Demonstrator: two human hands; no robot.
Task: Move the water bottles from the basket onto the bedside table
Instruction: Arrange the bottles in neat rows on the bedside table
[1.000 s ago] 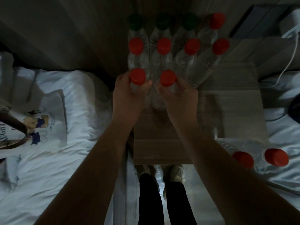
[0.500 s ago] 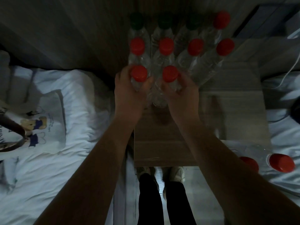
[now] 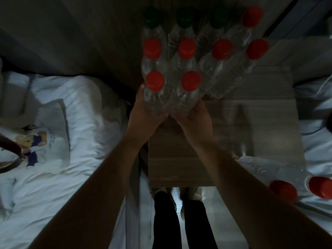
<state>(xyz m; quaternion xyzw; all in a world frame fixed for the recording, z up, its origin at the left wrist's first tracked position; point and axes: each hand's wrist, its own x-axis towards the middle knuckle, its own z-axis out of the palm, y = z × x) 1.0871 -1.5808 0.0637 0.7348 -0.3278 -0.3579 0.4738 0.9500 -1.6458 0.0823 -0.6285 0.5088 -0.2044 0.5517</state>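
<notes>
Several clear water bottles with red or green caps stand in rows at the back of the wooden bedside table (image 3: pixel 251 123). In the front row are two red-capped bottles. My left hand (image 3: pixel 143 121) wraps the lower body of the left bottle (image 3: pixel 154 97), thumb up its left side. The lower body of the right bottle (image 3: pixel 186 97) is held by my right hand (image 3: pixel 195 121). Both bottles stand upright, touching each other and the row behind. Two more red-capped bottles (image 3: pixel 283 192) lie on the bed at the right.
A white bed with a bear-print cloth bag (image 3: pixel 45 133) and a brown handle (image 3: pixel 10 151) lies on the left. Another white bed is on the right, with a cable (image 3: pixel 323 85) on it. My legs and shoes (image 3: pixel 179 203) stand in the gap before the table.
Both hands have slid down from the bottle necks to the lower bodies. The two front bottles now sit closer against the row behind.
</notes>
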